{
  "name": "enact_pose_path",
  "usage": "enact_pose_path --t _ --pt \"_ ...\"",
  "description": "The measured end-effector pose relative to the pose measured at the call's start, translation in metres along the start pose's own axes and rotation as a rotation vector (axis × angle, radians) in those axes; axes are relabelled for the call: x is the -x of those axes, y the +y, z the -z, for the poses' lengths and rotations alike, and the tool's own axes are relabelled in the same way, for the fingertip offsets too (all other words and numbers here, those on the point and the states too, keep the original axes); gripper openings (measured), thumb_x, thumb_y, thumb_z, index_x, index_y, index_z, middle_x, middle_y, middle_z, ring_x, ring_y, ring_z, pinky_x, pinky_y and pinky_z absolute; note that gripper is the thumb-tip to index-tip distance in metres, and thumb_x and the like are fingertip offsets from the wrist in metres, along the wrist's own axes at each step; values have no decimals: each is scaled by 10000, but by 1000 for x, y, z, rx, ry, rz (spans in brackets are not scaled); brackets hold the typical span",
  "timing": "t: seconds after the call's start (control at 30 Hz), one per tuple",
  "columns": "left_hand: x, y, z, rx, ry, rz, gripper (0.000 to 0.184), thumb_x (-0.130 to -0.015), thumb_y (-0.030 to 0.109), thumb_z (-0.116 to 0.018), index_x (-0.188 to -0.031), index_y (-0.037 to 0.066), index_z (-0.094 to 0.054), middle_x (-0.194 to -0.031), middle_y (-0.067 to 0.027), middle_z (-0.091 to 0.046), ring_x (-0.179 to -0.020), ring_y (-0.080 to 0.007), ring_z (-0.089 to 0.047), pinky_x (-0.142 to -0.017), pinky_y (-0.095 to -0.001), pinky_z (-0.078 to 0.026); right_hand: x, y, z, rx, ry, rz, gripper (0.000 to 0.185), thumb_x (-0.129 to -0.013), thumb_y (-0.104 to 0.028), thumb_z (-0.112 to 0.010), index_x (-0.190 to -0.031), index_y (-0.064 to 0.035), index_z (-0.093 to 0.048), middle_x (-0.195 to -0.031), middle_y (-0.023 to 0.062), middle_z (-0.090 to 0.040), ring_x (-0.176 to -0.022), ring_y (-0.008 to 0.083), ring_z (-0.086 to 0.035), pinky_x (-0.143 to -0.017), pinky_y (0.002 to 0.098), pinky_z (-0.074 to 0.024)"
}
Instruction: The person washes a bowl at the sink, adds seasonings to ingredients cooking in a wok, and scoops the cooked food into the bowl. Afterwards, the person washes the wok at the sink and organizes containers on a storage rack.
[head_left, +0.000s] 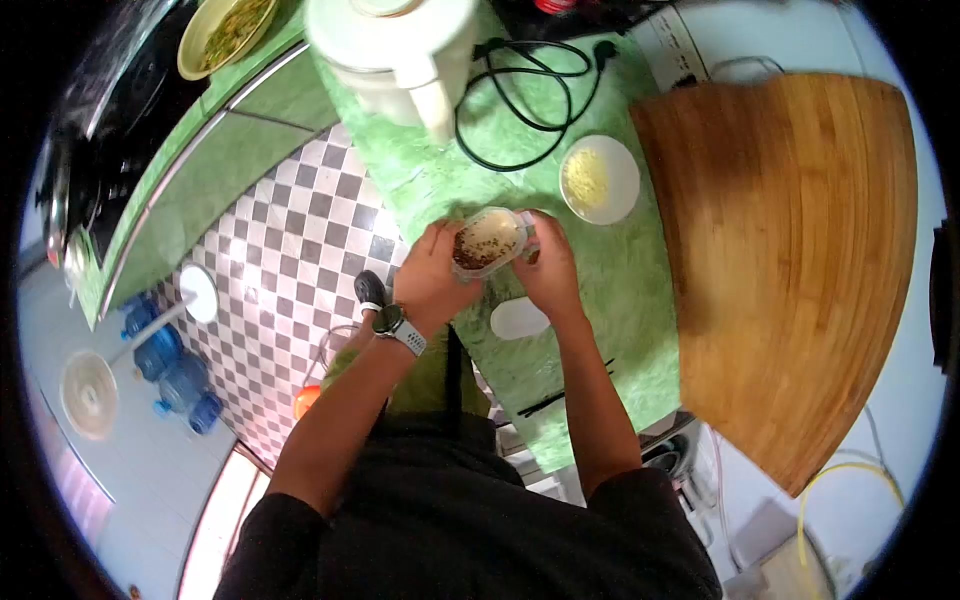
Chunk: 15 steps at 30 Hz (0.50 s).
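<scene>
A small clear container [490, 240] with dark grains in it is held above the green counter. My left hand [430, 280], with a watch on its wrist, is wrapped round the container's left side. At the right end of the container, my right hand [548, 262] has its fingers closed on the rim. A white oval lid [519, 318] lies on the counter just below the hands. Up and to the right stands a white bowl [622, 180] holding pale yellow shreds.
A white appliance [390, 60] stands at the counter's back, with a black cable [515, 165] beside it. A large wooden board [790, 250] is at the right. Two thin black sticks [545, 403] lie near the front. A yellow bowl [190, 50] sits upper left.
</scene>
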<state>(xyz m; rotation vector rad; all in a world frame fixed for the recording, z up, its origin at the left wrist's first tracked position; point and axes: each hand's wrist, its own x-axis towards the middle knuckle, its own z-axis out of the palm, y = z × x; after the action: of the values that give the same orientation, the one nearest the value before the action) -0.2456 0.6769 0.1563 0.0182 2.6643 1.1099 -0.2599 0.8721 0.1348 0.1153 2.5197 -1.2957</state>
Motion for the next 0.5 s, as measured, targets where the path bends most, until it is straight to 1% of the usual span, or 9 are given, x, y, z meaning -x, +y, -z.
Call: enact_pose_path --t 0.03,0.07,0.13,0.2,0.23,0.3,0.4,0.43,0.5 --pt "-2 -2 5 -12 -25 -25 799 -653 167 -817 -1361 90 -458 -1281 -152 -540 -1117 -360 -587 -886 -416 -539 4 0 -5 -7 34 7 683 -718 52 -736 -1344 -89 -501 -1235 125 -547 -979 214 -637 -675 320 -540" --pt "-4 -3 9 -41 -66 -19 811 -647 150 -825 -1360 80 -446 -1276 -160 -539 -1120 -366 -588 -888 -418 -541 9 1 -9 -45 19 -33 710 -733 32 -754 -1374 -80 -470 -1247 130 -539 -989 224 -629 -723 335 -540" --pt "-7 8 19 -76 -118 22 860 -636 134 -837 -1384 82 -417 -1262 -162 -539 -1116 -373 -592 -871 -427 -554 19 -3 -20 -102 80 -90 732 -734 30 -757 -1392 -84 -456 -1264 132 -531 -994 226 -624 -745 339 -536" --pt "-8 11 18 -178 -153 -37 853 -650 147 -830 -1395 98 -415 -1258 -153 -537 -1100 -368 -596 -848 -430 -556 26 -10 -25 -241 126 -140 790 -736 24 -765 -1437 -105 -423 -1324 128 -503 -998 225 -607 -786 337 -526" --pt "-8 13 18 -261 -158 -72 847 -665 160 -823 -1405 113 -414 -1253 -145 -535 -1085 -364 -601 -826 -433 -557 30 -7 -29 -264 157 -160 790 -736 24 -765 -1437 -105 -423 -1324 128 -503 -998 225 -607 -786 337 -526" --pt "-8 15 14 -284 -187 -108 827 -671 165 -819 -1395 114 -424 -1252 -148 -535 -1081 -366 -602 -820 -437 -561 34 3 -37 -352 185 -131 791 -733 31 -761 -1439 -106 -431 -1318 115 -521 -976 217 -609 -778 331 -526" --pt "-7 8 3 -310 -103 -171 764 -681 200 -813 -1344 81 -453 -1248 -158 -533 -1069 -367 -604 -815 -426 -567 38 7 -42 -466 223 -140 756 -727 42 -753 -1413 -104 -471 -1287 107 -549 -958 205 -613 -788 326 -526" --pt "-8 7 2 -327 -128 -192 764 -681 200 -813 -1344 81 -453 -1248 -158 -533 -1069 -367 -604 -815 -426 -567 40 6 -42 -487 249 -157 756 -727 42 -753 -1413 -104 -471 -1287 107 -549 -958 205 -613 -788 326 -526" --pt "-9 7 1 -357 -124 -242 766 -695 217 -830 -1327 33 -438 -1234 -184 -529 -1070 -379 -600 -839 -430 -558 40 3 -40 -521 247 -166 674 -748 9 -746 -1372 -82 -505 -1267 146 -566 -925 220 -628 -769 342 -543"
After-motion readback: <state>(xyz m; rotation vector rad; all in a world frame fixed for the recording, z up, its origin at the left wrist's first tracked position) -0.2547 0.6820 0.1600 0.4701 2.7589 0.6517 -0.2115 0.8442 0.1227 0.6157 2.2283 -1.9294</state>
